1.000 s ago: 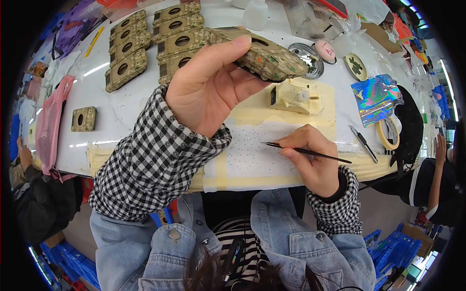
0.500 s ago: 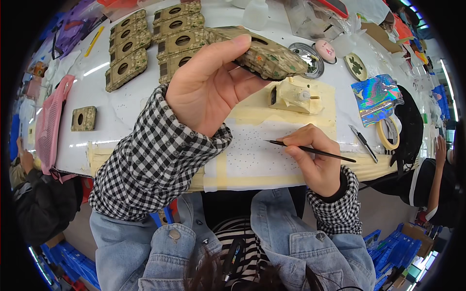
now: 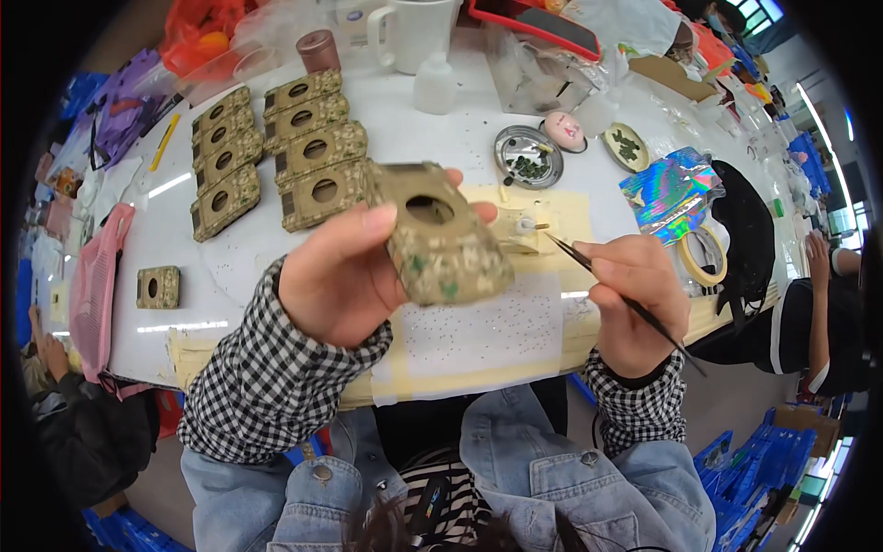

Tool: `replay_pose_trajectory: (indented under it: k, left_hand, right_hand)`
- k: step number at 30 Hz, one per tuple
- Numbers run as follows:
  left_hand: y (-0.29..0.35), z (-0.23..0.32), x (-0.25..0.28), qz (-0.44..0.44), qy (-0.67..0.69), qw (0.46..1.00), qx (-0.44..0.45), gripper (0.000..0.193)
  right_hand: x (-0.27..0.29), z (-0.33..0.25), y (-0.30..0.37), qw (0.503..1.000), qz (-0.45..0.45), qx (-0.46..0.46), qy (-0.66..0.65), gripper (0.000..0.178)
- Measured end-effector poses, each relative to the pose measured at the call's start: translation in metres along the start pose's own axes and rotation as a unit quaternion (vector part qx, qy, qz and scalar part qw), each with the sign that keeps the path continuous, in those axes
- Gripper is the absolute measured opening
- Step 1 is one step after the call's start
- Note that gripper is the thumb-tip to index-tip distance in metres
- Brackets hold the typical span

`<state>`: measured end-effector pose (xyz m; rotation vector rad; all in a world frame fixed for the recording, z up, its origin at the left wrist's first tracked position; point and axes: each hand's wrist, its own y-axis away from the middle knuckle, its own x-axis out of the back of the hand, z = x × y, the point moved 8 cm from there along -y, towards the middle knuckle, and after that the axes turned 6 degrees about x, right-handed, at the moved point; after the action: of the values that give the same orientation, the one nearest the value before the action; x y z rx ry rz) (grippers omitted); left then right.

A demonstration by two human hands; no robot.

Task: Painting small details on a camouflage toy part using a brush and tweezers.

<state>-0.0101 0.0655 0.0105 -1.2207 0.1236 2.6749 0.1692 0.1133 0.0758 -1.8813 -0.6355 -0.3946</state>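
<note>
My left hand (image 3: 340, 267) is closed around a camouflage-patterned model tank hull (image 3: 446, 262), lifted over the table and tilted so its round top opening shows. The hull is slightly blurred. Black pointed tweezers (image 3: 635, 308) are pinched in my right hand (image 3: 644, 285), their tips up and left, close to a small masking-taped block (image 3: 529, 235). Whether anything sits between the tips is too small to tell. Below the hull, many tiny dark bits are scattered over a white sheet (image 3: 478, 340) taped to the table.
More camouflage hulls (image 3: 324, 190) stand in two rows at the left, with a small camouflage piece (image 3: 158, 287) nearer. A round metal dish (image 3: 528, 156) holds dark green bits. A tape roll (image 3: 704, 256), an iridescent bag (image 3: 670, 193) and a white pitcher (image 3: 418, 37) are around.
My left hand has lowered the hull and turned it so the round opening shows more. My right hand has moved right, bringing the tweezer tips upward from the sheet. The view has shifted.
</note>
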Motion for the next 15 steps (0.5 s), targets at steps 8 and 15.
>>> replay_pose_trajectory:
  k: [8,15]
  left_hand:
    - [0.0,-0.017,-0.015,-0.026,-0.056,0.992,0.108,0.094]
    - [0.002,-0.019,-0.016,-0.029,-0.07,0.991,0.108,0.098]
  right_hand:
    - [-0.013,-0.021,-0.01,0.977,-0.048,0.176,0.114,0.03]
    - [-0.016,-0.016,-0.007,0.983,-0.062,0.146,0.09,0.036]
